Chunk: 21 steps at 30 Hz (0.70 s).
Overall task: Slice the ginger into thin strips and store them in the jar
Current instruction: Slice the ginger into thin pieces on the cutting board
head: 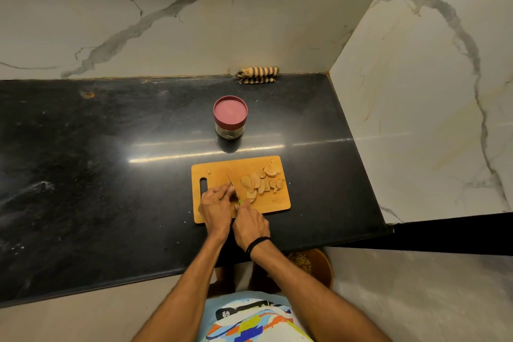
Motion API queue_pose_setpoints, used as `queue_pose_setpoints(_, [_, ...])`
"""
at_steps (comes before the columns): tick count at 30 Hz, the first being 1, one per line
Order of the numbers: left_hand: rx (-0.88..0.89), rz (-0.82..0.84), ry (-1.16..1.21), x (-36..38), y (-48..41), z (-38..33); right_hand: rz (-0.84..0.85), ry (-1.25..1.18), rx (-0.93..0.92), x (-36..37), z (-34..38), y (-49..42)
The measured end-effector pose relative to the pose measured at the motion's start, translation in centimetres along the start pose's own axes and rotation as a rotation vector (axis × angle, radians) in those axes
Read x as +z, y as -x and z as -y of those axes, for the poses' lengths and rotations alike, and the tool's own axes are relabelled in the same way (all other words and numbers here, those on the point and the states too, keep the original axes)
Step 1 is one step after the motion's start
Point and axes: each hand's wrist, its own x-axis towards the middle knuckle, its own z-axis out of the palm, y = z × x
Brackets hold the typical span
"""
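Observation:
A wooden cutting board [219, 168] lies on the black counter. Several flat ginger slices [261, 182] are spread over its right half. My left hand [215, 207] curls its fingers over a small piece of ginger [231, 190] near the board's left middle. My right hand [249, 223] grips the green handle of a knife [232, 180], whose blade points away along my left fingers. Beyond the board stands a glass jar [229, 119] with its dark red lid on.
A striped folded cloth [258, 74] lies at the back wall. The black counter [111, 161] stretches left; marble walls close it at the back and right. A brown bin [313, 265] stands on the floor under the counter's front edge.

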Motion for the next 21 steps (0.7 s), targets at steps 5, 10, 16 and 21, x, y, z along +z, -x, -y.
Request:
queue_pose_setpoints(5, [-0.01, 0.025, 0.014, -0.2, 0.1, 0.0, 0.046, -0.053, 0.063, 0.0, 0.7, -0.8])
queue_pose_setpoints(10, [-0.006, 0.036, -0.016, -0.2, -0.1, -0.1, 0.072, -0.046, 0.037, 0.3, -0.8, 0.8])
queue_pose_setpoints(16, [-0.012, 0.054, -0.039, -0.5, -0.2, -0.3, 0.087, 0.001, 0.046, 0.8, -3.7, 3.3])
queue_pose_setpoints(21, [-0.014, 0.086, -0.044, -1.1, 0.0, -0.7, 0.1, -0.092, 0.087, 0.2, -4.1, 3.3])
